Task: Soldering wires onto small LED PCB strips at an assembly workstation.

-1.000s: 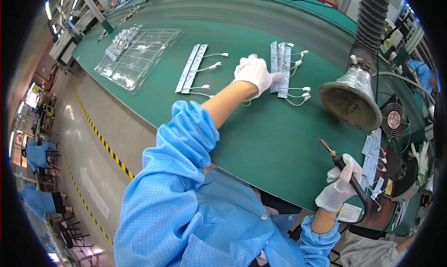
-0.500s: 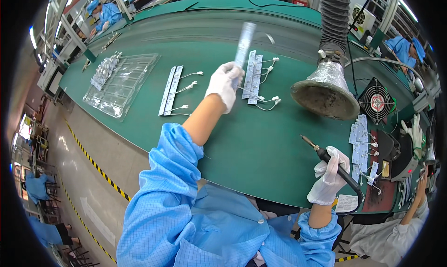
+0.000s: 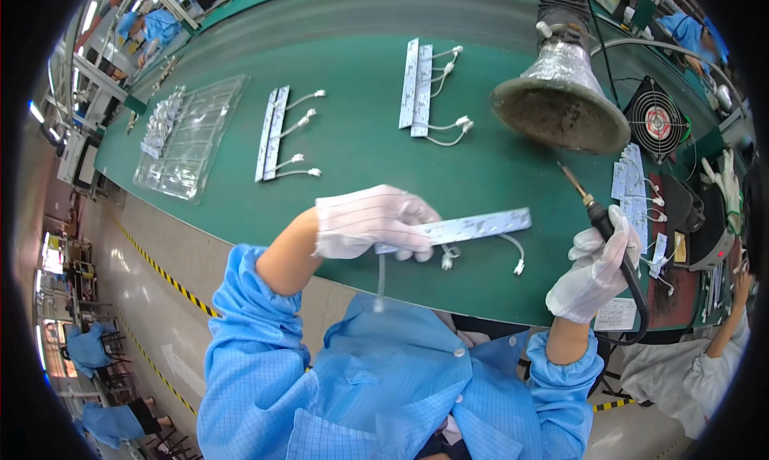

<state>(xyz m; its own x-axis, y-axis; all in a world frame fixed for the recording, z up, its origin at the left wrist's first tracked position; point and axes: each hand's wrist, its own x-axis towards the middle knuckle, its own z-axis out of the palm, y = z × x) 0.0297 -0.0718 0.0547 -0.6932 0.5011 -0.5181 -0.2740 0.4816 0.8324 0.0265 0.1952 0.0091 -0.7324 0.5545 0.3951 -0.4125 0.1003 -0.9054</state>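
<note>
While your left hand (image 3: 380,222) pinches the strip (image 3: 485,226) by one end above the worktop (image 3: 344,179) near its front edge, seemingly leaving the wires (image 3: 380,280) free, your right hand (image 3: 597,266) grips the iron (image 3: 599,215) tip-outward.

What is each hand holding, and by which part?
The left hand holds a pale strip board near its left end; the right hand holds a soldering iron by its black handle.
</note>
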